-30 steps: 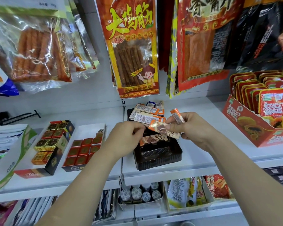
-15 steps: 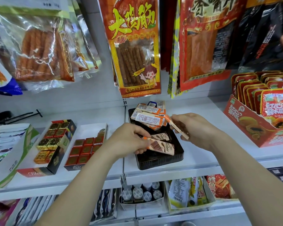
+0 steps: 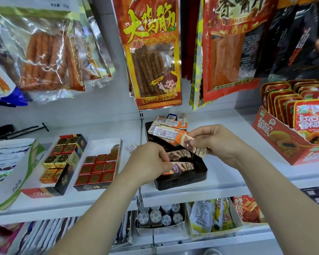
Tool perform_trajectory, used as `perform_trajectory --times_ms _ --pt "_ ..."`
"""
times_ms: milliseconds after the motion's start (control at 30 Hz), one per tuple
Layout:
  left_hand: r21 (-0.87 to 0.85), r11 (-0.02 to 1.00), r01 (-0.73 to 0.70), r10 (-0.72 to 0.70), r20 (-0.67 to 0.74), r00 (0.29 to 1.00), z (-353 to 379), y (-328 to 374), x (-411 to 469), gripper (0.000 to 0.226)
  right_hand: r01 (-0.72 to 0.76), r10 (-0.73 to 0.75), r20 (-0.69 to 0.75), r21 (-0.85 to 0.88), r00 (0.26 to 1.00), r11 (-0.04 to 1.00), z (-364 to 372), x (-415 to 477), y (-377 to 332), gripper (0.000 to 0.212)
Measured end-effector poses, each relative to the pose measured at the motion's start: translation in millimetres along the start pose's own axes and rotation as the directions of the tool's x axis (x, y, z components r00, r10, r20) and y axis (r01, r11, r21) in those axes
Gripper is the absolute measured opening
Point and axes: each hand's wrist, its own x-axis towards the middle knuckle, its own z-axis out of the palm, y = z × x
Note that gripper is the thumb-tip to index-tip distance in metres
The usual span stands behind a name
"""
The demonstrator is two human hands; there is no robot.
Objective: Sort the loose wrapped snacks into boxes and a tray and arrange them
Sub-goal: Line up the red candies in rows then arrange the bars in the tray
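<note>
While the white shelf [image 3: 228, 173] carries everything, a box of gold squares [image 3: 66, 179] and a box of red squares [image 3: 88, 187] sit at the left, both cardboard and packed with stiff foil cubes. Just right of them stands the black plastic tray [image 3: 182, 179], its wall ribbed. A loose pile of bars [image 3: 166, 126] lies heaped at its far end. The left hand [image 3: 147, 161] has its fingers curled on the end of a glossy brown bar [image 3: 180, 167] lying at the tray's near end. The right hand [image 3: 215, 140] pinches an orange-tipped bar [image 3: 190, 144] just above the tray. These flat, crinkly wrappers look light and slippery, and the filling is probably brittle, so a gentle hold near the sealed ends suits best.
</note>
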Motion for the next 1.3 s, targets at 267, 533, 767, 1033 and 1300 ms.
perform_trajectory --times_ms 267,533,767,1033,1300 --pt "-0.152 0.988 -0.037 0.030 -0.050 0.998 -2.2 -3.5 4.7 0.008 0.069 -0.069 0.003 -0.093 0.998 0.993 2.0 -0.4 -1.1 0.019" --pt "-0.350 0.935 -0.048 0.048 -0.008 0.999 -5.7 -3.7 3.7 0.003 0.158 -0.104 0.199 -0.279 0.974 0.947 20.2 -2.1 -0.5 0.015" --pt "-0.098 0.995 -0.021 0.019 -0.025 1.000 -3.2 -4.8 0.4 0.006 0.201 -0.191 0.073 -0.502 0.979 0.841 18.3 10.5 9.7 0.018" --pt "0.026 0.998 -0.059 0.061 -0.048 0.997 2.9 -6.7 2.3 0.012 0.204 -0.336 -0.108 -0.611 0.936 0.765 27.8 26.5 18.4 0.045" --pt "0.099 0.994 -0.047 0.063 -0.167 0.984 -12.0 -16.3 9.6 0.007 0.203 -0.427 -0.080 -0.792 0.901 0.576 45.3 27.0 14.9 0.077"
